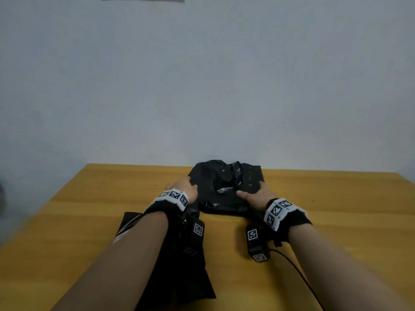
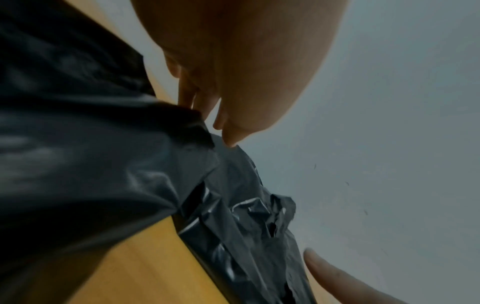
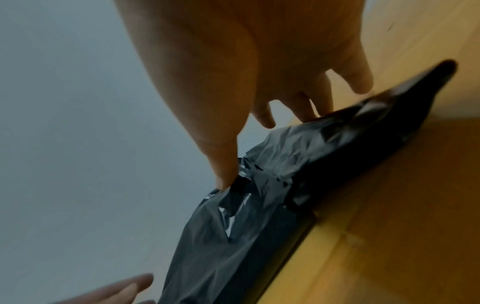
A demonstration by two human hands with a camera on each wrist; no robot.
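While both hands seem to be flattening the crumpled black bag (image 1: 224,189), which lies at the far edge of the table (image 1: 336,209) just beside the wall (image 1: 202,86), its thin film could tear or slide. The left hand (image 1: 183,187) rests on the bag's left side, fingers straight and thumb on top. The right hand (image 1: 258,195) spreads its fingers and presses the right side. Uneven pushing would likely bunch the bag against the wall. Open room lies to the left and right. Nearer, a black plastic sheet (image 1: 186,277) under the left forearm and a cable (image 1: 298,272) could snag.
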